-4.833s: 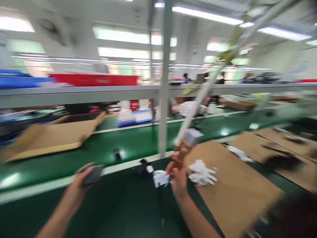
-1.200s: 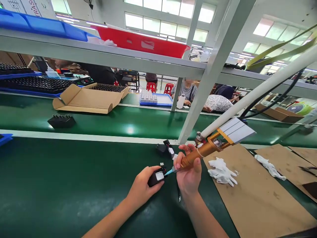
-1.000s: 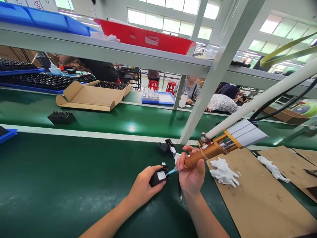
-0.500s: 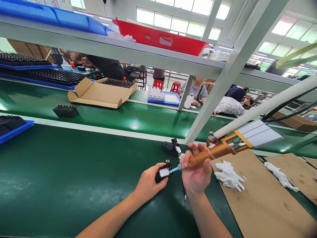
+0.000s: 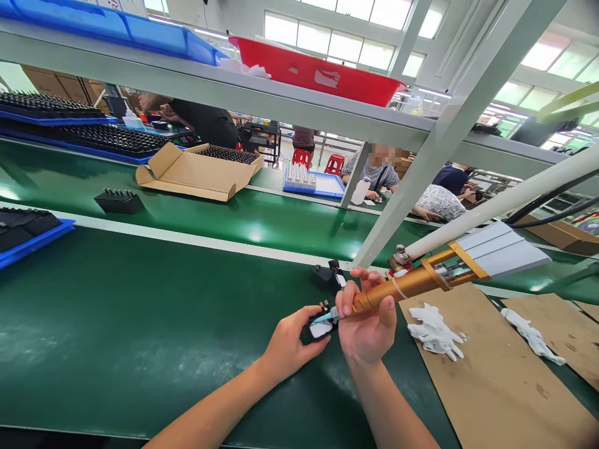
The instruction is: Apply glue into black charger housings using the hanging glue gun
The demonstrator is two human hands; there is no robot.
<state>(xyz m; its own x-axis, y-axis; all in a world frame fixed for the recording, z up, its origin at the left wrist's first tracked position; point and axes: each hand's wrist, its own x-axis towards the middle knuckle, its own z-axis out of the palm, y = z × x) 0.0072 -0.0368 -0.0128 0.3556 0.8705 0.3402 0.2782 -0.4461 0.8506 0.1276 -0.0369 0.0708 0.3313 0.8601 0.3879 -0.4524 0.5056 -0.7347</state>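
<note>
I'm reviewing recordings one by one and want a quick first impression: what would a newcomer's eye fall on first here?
Probably the orange-gold tool right of centre, held in the right grip, its pale blue tip at a small black part in the left grip. Next, the bright red bin on the raised shelf, then the white gloves on brown cardboard at right.

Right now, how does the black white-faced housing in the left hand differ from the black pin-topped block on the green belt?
The housing is gripped by the left hand; the block sits untouched on the green belt. The housing has a light-blue nozzle at its white face; the block shows no white face and no tool. Both are black.
</note>
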